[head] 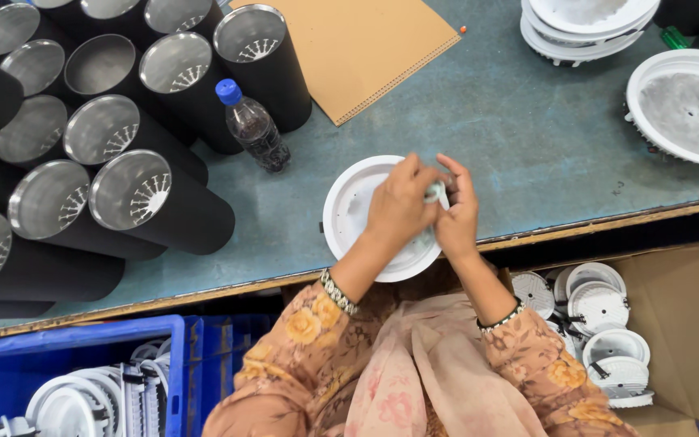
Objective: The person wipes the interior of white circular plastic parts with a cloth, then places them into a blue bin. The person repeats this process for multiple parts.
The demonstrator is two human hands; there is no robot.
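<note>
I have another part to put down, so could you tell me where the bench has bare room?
Free: the grey bench between the tan spiral pad and the white housings, right of both hands. Crowded: the left, with black cylinders and a bottle.

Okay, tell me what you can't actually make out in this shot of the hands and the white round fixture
Head view:
- The small pale piece pinched between the left hand and right hand: fingers cover most of it, so its kind is unclear.
- The white fixture: its middle and right side sit under both hands.
- The blue crate: cut off by the bottom edge.
- The cardboard box: cut off by the right edge.
</note>
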